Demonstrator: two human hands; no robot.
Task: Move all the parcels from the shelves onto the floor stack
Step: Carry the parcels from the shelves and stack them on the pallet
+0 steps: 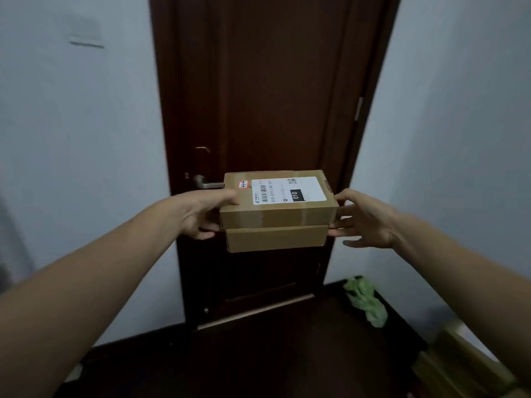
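Two brown cardboard parcels are stacked and held in the air in front of a dark door. The top parcel (277, 205) carries a white shipping label and a small red sticker. The lower parcel (277, 238) is plain and a little narrower. My left hand (205, 212) grips the stack's left end, thumb on top of the upper parcel and fingers curled under it. My right hand (365, 218) presses against the right end with its fingers spread. More cardboard parcels (465, 366) lie on the floor at the bottom right, partly cut off by the frame.
The dark wooden door (270, 96) with a metal handle (205, 183) stands straight ahead between pale walls. A crumpled green bag (366, 301) lies on the dark floor by the right wall. A step or threshold (253, 313) runs along the door's foot.
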